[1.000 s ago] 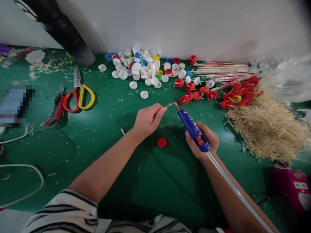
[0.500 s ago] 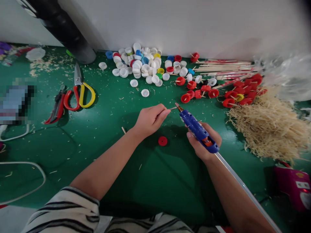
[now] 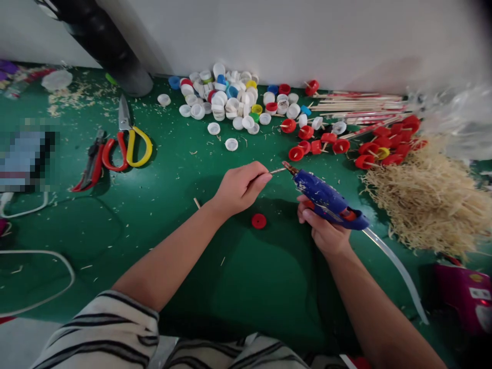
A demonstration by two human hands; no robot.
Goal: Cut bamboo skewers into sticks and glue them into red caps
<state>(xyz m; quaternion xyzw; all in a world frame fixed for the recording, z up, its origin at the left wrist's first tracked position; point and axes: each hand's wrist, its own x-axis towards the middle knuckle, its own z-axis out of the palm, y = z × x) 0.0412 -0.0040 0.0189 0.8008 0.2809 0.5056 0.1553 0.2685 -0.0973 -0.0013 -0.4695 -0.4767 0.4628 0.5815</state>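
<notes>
Between the thumb and fingers of my left hand is a thin wooden stick, its free end pointing right. My right hand is wrapped round a blue hot glue gun. The gun's nozzle is at the stick's tip; whether they touch I cannot tell. A clear glue stick trails from the back of the gun. Below my hands a red bottle cap lies on the green table, with a small dark hole in its middle.
Loose bottle caps, mostly white, are heaped by the wall. Red caps with sticks, skewers and pale shredded fibre lie right. Scissors, pliers and a black bottle are left; a pink device sits far right.
My right hand has turned the glue gun to a flatter angle and moved it slightly right. The trailing glue stick now bends downward. My left hand still pinches the stick.
</notes>
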